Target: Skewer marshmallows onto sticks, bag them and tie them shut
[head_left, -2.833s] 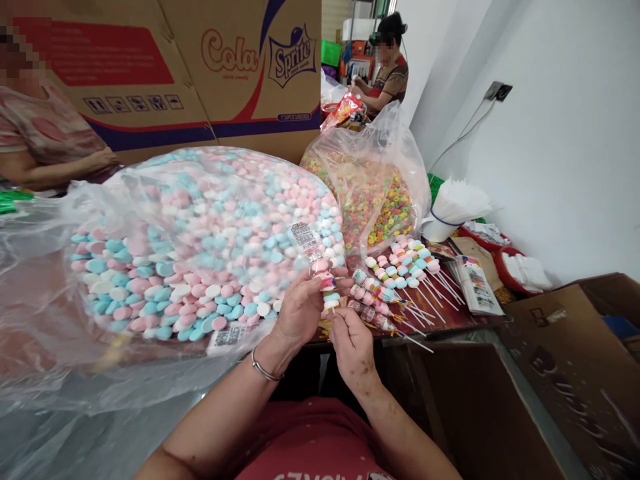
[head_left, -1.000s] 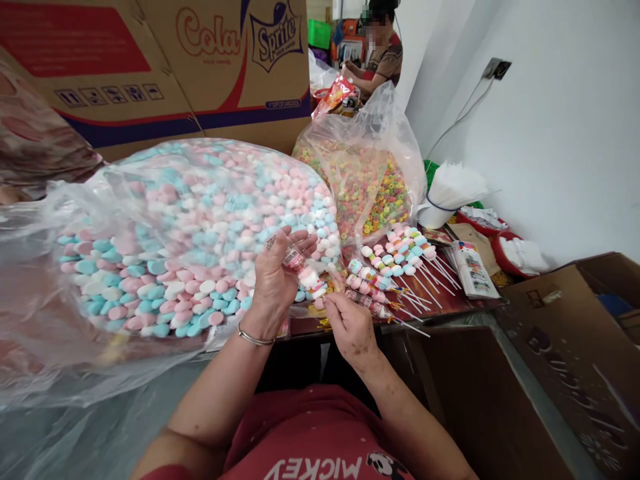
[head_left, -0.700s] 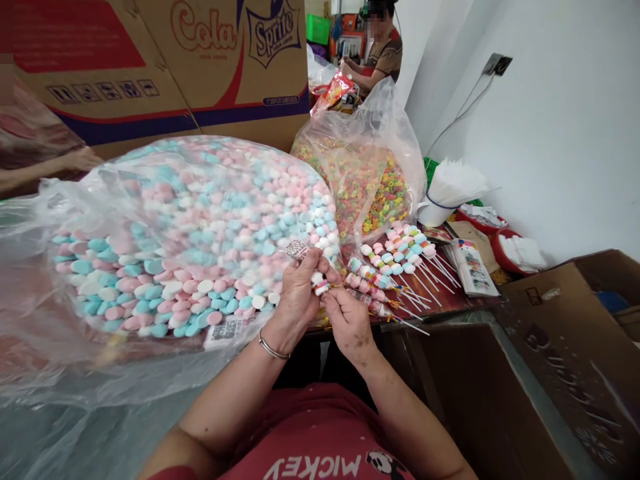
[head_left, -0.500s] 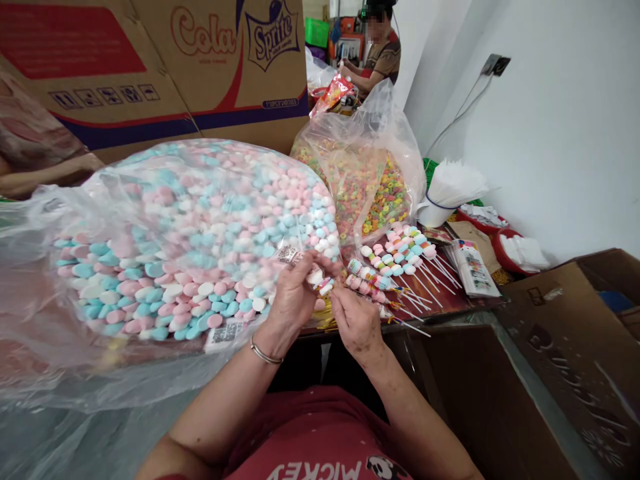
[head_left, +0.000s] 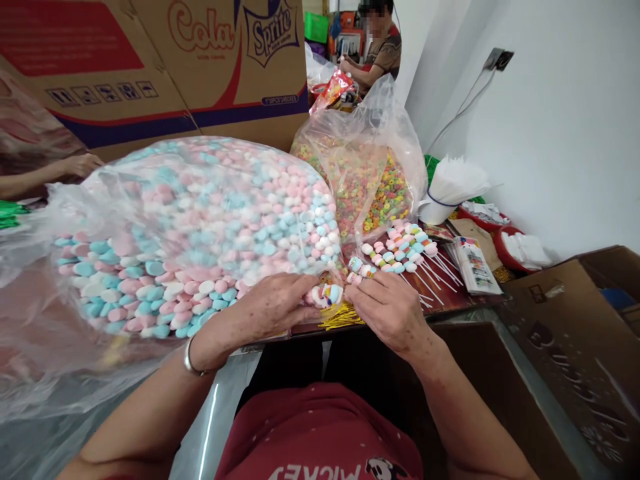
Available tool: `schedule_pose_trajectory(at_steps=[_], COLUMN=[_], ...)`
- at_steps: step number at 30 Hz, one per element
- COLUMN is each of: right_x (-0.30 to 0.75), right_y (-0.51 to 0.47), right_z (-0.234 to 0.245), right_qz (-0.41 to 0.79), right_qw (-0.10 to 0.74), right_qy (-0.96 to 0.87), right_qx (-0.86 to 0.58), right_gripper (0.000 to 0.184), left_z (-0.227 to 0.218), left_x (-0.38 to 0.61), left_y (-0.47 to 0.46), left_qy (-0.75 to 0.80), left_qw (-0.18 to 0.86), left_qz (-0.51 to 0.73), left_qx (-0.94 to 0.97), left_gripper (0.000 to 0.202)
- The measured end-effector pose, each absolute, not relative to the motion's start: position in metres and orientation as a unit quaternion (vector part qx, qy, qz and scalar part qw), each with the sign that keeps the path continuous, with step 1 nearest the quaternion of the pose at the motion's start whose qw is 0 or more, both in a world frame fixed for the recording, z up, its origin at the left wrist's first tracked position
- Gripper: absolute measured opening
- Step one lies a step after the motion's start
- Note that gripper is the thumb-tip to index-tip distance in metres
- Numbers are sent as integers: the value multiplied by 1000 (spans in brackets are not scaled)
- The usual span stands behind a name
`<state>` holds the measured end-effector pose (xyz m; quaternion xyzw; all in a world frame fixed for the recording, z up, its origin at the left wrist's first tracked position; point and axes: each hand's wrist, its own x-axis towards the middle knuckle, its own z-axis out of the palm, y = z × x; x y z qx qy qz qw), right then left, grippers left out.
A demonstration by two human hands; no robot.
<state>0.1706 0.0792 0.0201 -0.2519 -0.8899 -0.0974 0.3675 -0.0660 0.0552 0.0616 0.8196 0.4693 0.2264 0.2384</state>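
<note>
A wrapped marshmallow skewer (head_left: 325,295), pink, white and blue in clear film, lies level between my hands above the table's front edge. My left hand (head_left: 273,307) is closed on its left end. At its right end the fingers of my right hand (head_left: 387,303) are pinched together; what they grip there is partly hidden. Just below the skewer lies a bunch of yellow twist ties (head_left: 341,317). Beyond my right hand, several marshmallow skewers (head_left: 400,248) on white sticks rest on the table. A big clear bag of marshmallows (head_left: 200,220) fills the table to the left.
A bag of coloured candy rings (head_left: 385,187) stands behind the skewers. To the right are a white cup of sticks (head_left: 435,210), a stack of printed packets (head_left: 475,267), red bowls (head_left: 515,250) and a cardboard box (head_left: 575,333). Other people sit at the left and far back.
My hands have moved apart and lower, turning the wrapped skewer level. My left hand now lies palm down, and the yellow twist ties show more. The person's hand at the left has shifted.
</note>
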Motion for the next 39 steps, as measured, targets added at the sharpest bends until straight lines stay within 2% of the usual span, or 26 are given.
schedule_pose_trajectory(at_steps=[3, 7, 10, 15, 20, 24, 27, 31, 35, 39], right_x=[171, 168, 165, 160, 155, 151, 148, 141, 131, 125], right_y=[79, 75, 73, 80, 87, 90, 91, 86, 77, 73], right_z=[27, 33, 34, 26, 20, 25, 30, 29, 18, 11], right_qz=[-69, -53, 2, 92, 42, -10, -46, -86, 45, 98], right_qw=[351, 317, 301, 322, 334, 338, 364, 431, 474, 519], right_qy=[-897, -897, -904, -893, -899, -901, -897, -850, -816, -786], right_qx=[-260, -304, -303, -300, -280, -273, -247, -291, -326, -321], right_gripper=[24, 32, 27, 20, 19, 13, 12, 8, 3, 4], left_z=[58, 56, 55, 51, 40, 33, 26, 11, -3, -8], left_x=[-60, -55, -53, -52, -53, -53, -49, -37, -23, -15], left_y=[57, 56, 54, 51, 49, 47, 44, 40, 37, 35], left_qy=[457, 441, 441, 448, 465, 487, 508, 578, 591, 570], left_qw=[268, 257, 222, 203, 238, 291, 312, 201, 39, 4], left_qz=[243, 279, 236, 182, 178, 226, 275, 376, 427, 440], left_qx=[812, 813, 837, 851, 834, 791, 754, 695, 683, 694], left_gripper=[12, 13, 14, 12, 17, 34, 38, 32, 28, 32])
